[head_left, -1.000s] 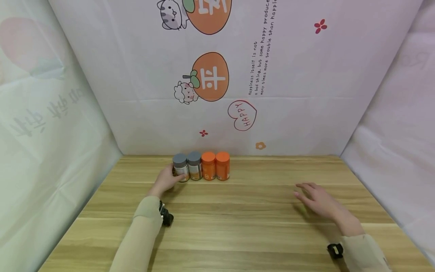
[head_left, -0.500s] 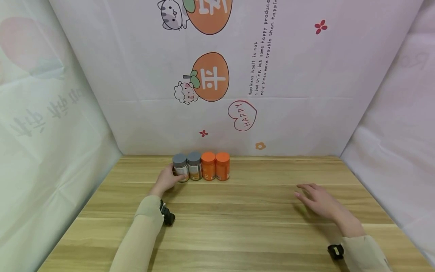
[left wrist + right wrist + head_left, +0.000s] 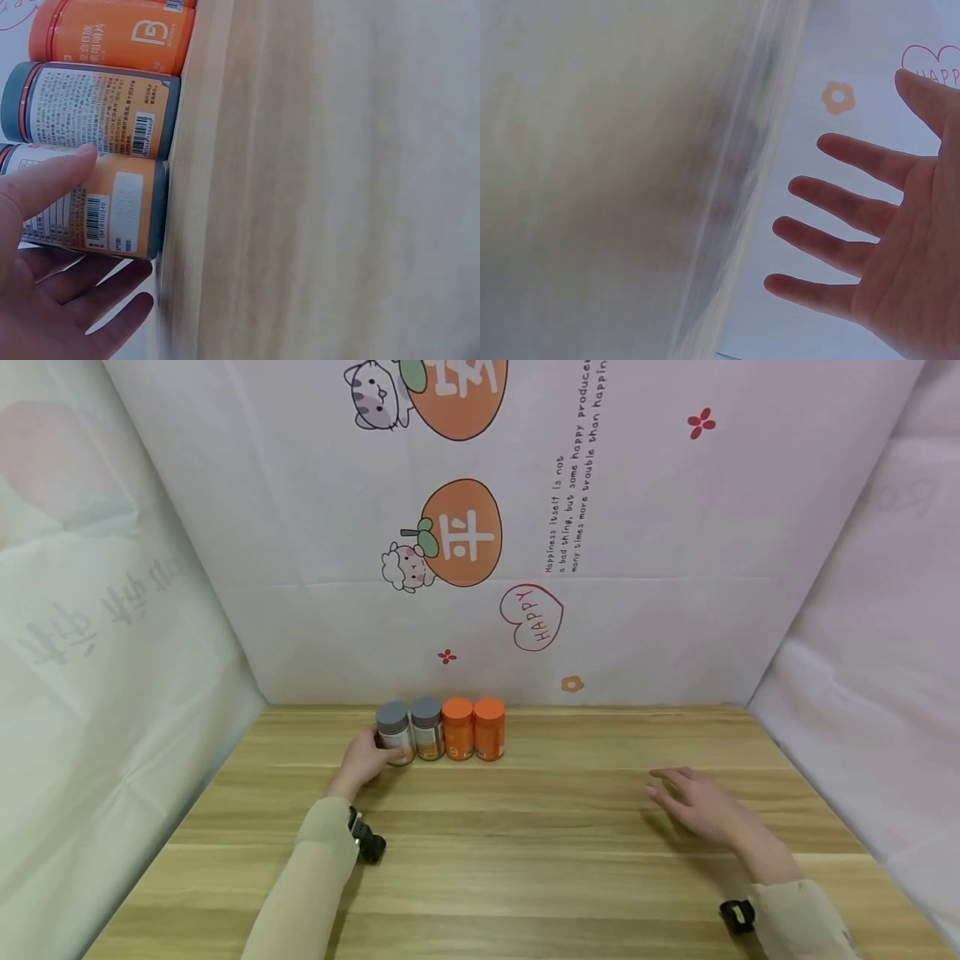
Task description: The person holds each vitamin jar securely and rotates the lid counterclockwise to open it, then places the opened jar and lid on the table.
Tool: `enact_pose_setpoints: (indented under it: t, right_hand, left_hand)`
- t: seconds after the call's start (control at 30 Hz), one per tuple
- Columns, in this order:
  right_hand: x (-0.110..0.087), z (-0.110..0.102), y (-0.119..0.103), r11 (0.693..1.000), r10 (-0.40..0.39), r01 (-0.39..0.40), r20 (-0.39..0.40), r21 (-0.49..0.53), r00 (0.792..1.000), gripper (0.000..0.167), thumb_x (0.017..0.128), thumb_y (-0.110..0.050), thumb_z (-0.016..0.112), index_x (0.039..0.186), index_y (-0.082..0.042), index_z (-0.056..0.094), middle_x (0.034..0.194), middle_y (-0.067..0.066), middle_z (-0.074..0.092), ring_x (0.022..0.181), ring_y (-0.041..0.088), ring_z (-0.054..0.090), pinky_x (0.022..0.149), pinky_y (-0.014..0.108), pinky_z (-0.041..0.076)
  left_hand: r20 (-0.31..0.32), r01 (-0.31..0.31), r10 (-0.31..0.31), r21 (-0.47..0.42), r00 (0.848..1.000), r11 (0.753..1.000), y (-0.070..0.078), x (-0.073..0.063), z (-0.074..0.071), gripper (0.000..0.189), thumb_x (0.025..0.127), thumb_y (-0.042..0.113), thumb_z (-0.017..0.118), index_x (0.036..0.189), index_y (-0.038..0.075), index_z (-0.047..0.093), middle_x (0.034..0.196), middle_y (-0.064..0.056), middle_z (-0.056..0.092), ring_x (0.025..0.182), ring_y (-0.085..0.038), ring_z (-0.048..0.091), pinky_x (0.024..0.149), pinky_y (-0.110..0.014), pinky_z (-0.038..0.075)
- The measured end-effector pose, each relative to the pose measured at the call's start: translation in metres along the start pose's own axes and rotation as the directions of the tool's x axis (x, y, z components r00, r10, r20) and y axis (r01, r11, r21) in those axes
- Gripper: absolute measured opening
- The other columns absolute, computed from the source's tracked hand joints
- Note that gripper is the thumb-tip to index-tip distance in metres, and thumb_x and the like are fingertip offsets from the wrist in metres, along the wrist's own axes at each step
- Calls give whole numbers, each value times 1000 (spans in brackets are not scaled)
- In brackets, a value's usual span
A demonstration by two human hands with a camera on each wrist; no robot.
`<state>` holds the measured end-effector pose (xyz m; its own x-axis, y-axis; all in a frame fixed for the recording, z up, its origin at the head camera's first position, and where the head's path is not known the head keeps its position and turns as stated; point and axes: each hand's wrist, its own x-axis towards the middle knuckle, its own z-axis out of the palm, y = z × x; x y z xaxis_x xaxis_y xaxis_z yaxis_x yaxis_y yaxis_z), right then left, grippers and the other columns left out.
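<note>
Four-sided labels aside, the row holds two grey-lidded supplement bottles and two orange ones, all upright at the table's back. My left hand (image 3: 363, 762) holds the leftmost grey-lidded bottle (image 3: 395, 739). In the left wrist view its thumb lies across the label of that bottle (image 3: 112, 214), and the other fingers are on the outer side. Right beside it stands the second grey-lidded bottle (image 3: 427, 731), then an orange bottle (image 3: 458, 731) and another orange bottle (image 3: 490, 731). My right hand (image 3: 697, 806) hovers over the table's right side, its fingers spread and holding nothing in the right wrist view.
The wood-grain table (image 3: 510, 860) reaches a white printed sheet (image 3: 637, 635) behind the bottles. More white sheets hang at the left (image 3: 112, 693) and right. A black wrist camera (image 3: 367, 843) sits on the left sleeve, another black camera (image 3: 737, 916) on the right.
The leftmost grey-lidded bottle has shifted slightly left with my left hand, and a small gap shows at its lid. The right hand stays about where it was.
</note>
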<state>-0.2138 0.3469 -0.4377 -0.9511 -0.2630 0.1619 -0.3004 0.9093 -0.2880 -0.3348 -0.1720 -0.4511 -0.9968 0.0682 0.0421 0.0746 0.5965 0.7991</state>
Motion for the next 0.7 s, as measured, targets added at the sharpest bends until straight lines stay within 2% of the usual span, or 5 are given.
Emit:
enact_pose_setpoints:
  t: [0.23, 0.47, 0.7]
  right_hand:
    - [2, 1, -3, 1000, -6, 6, 9, -3, 1000, 51, 97, -38, 49, 130, 0, 53, 127, 30, 52, 115, 50, 49, 93, 62, 39]
    - [6, 2, -9, 1000, -16, 16, 9, 14, 1000, 51, 98, -39, 48, 131, -1, 52, 128, 29, 53, 116, 49, 49, 95, 62, 38]
    - [8, 4, -14, 1000, -19, 18, 20, 17, 1000, 51, 98, -40, 46, 132, -2, 52, 128, 28, 54, 115, 48, 51, 94, 62, 39]
  left_hand:
    - [-22, -3, 2, -44, 1000, 999, 0, -5, -1, 75, 78, 33, 76, 138, 3, 43, 132, -21, 54, 121, -36, 52, 100, -49, 42]
    - [-58, -57, 56, -16, 997, 998, 8, -13, -4, 74, 75, 29, 79, 138, 10, 45, 125, -16, 59, 112, -33, 58, 94, -47, 46]
    - [-60, -74, 72, -21, 996, 997, 14, -23, -2, 73, 74, 25, 79, 136, 9, 45, 121, -15, 60, 108, -31, 59, 92, -47, 47]
